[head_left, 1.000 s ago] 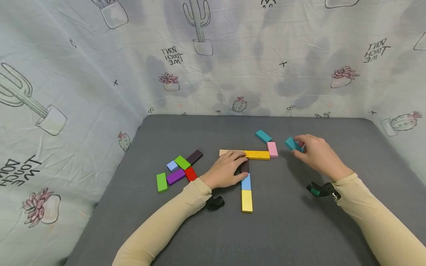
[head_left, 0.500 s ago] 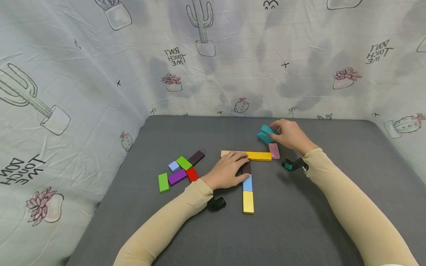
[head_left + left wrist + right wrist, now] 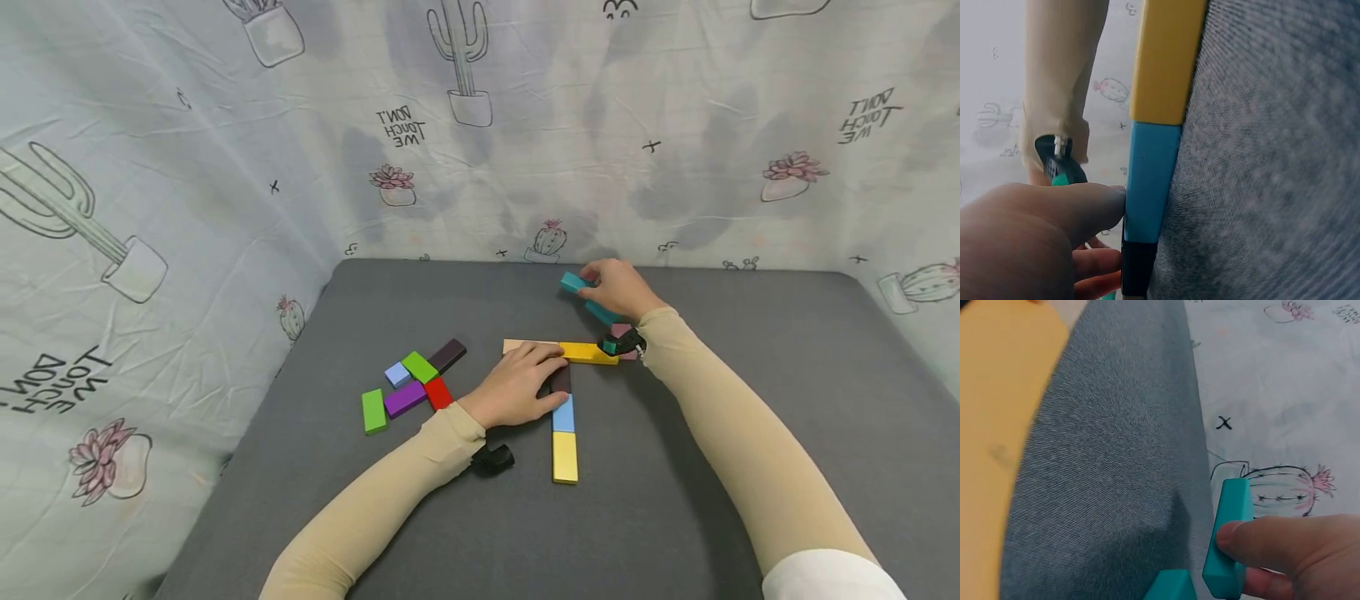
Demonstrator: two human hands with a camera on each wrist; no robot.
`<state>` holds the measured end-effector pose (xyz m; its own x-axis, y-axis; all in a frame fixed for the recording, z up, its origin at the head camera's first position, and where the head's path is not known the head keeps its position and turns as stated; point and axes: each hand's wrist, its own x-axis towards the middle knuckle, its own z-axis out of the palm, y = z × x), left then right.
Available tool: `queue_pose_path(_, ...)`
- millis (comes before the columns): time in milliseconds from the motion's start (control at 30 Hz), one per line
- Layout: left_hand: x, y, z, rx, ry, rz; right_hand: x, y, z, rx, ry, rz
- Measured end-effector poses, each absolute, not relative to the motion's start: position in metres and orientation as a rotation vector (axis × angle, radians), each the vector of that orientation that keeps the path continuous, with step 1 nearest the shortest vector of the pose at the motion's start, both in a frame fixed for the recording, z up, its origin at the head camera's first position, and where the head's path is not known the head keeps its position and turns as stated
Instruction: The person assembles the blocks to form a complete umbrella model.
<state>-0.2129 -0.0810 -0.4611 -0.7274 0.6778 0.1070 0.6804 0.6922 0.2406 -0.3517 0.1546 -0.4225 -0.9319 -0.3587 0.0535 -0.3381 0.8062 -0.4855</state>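
Observation:
My right hand (image 3: 618, 287) pinches a teal block (image 3: 1229, 534) between thumb and fingers at the far side of the table. Just nearer lies a second teal block (image 3: 602, 313), whose end reaches a pink block (image 3: 621, 330) partly covered by my wrist. My left hand (image 3: 517, 385) rests over the row of blocks, thumb at the edge of a light blue block (image 3: 1150, 181) and fingers over the tan block (image 3: 513, 344) and the dark block (image 3: 561, 380). A yellow-orange block (image 3: 588, 354) continues the crossbar, and a yellow block (image 3: 565, 457) ends the stem.
Left of my left hand lies a loose cluster: a purple block (image 3: 406, 399), a red block (image 3: 438, 393), a dark block (image 3: 447, 356), a small blue block (image 3: 397, 374) and two green blocks (image 3: 374, 412). A patterned cloth (image 3: 450, 167) hangs behind the grey table (image 3: 465, 542).
My right hand has carried the teal block leftward and away, from the right of the pink block to beyond the other teal block. My left hand stays on the row.

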Motion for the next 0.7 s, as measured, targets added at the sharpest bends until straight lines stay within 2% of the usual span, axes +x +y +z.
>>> queue_pose_path(267,-0.2117,-0.0797,-0.4601,-1.159,-2.896,-0.438,-0.3624,0.1447,-0.4295,-0.515,2.901,-0.696)
queue_pose_path(700,-0.2131,-0.0800,-0.4593,-1.155,-2.901,-0.438,-0.3584,0.1473,-0.4309,-0.530,2.864,-0.612)
